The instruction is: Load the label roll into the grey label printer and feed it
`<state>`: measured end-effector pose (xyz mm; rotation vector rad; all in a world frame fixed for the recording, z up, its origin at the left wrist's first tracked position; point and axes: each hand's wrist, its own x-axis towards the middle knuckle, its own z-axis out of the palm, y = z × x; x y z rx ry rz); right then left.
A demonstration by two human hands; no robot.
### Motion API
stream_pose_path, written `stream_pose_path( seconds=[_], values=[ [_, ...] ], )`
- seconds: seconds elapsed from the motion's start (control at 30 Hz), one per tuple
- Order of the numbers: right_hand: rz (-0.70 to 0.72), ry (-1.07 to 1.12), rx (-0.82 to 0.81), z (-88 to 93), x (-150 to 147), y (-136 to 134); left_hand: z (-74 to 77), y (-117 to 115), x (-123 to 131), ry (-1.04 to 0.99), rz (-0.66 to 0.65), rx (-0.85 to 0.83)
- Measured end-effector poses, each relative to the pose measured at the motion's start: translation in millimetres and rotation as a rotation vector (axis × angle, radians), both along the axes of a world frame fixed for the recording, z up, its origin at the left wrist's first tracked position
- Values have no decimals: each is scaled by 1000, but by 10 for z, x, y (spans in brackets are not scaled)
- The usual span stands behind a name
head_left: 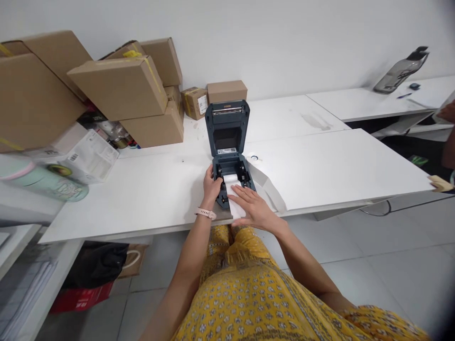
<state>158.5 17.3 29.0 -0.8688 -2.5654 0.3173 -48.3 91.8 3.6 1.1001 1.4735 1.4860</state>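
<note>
A dark blue label printer [227, 128] stands on the white table with its lid tipped up and back. My left hand [211, 187] grips the left side wall of its base, fingers outside and thumb over the inner edge. A white roll of label paper [232, 178] sits in the base, and its strip runs forward over the printer's front towards the table edge. My right hand [251, 204] lies on that strip with its fingers stretched out and fairly flat. The hand hides part of the strip and the printer's front right corner.
Cardboard boxes [121, 87] are stacked at the back left, beside a white carton [83, 154] and a mint-green bottle [46, 182]. A loose white paper strip [268, 187] curls right of the printer. A grey bottle [401, 71] stands far right, near another person's hand [447, 112].
</note>
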Motion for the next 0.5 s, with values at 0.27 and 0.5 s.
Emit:
stream_pose_path(
  seconds=[0.27,0.5],
  values=[
    [71,25,-82,75,113,36,-31,20,-6,-20,-8,3],
    [79,111,-136,149,123,-27,-32,36,-5,-39,-10,4]
  ],
)
